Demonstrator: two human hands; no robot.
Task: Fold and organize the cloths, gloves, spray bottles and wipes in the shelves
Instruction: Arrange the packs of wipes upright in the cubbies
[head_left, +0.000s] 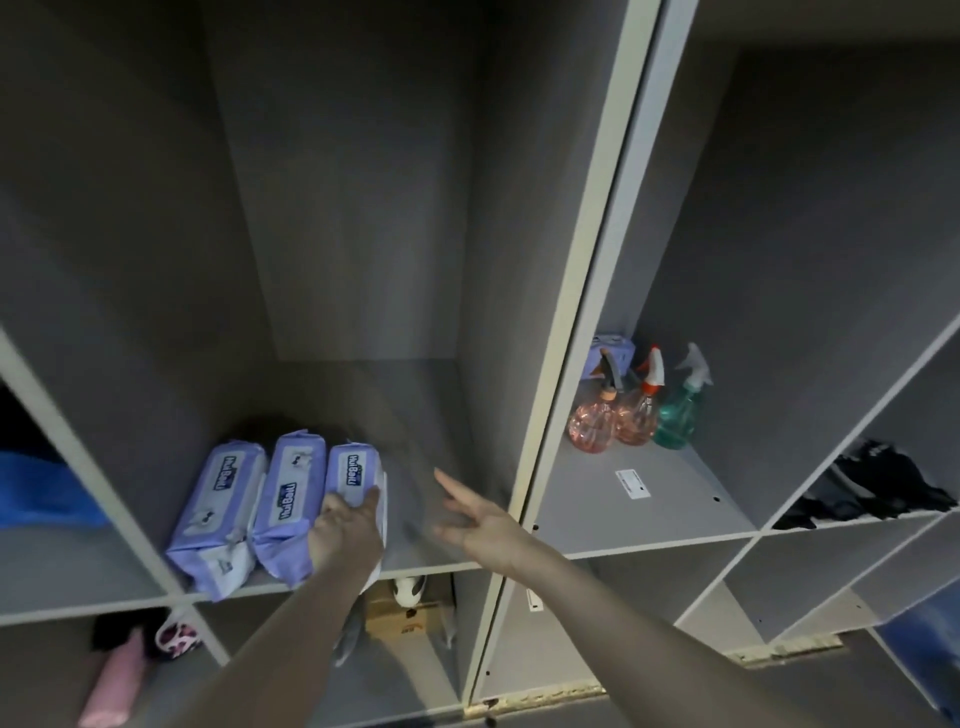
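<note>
Three purple wipe packs lie side by side on the middle shelf (426, 551): the left pack (218, 499), the middle pack (291, 493) and the right pack (356, 470). My left hand (345, 530) grips the near end of the right pack. My right hand (475, 517) hovers over the bare part of the same shelf with fingers spread, holding nothing. In the compartment to the right stand two pink spray bottles (595, 421) (639, 415) and a green spray bottle (678, 410). Dark cloths (872, 493) lie on the far-right shelf.
A purple box (613, 351) sits behind the spray bottles. A blue cloth (41, 493) fills the left compartment. Below are a pink bottle (114, 680), a patterned item (176, 636) and a cardboard box (410, 618). A white vertical divider (571, 338) separates the compartments.
</note>
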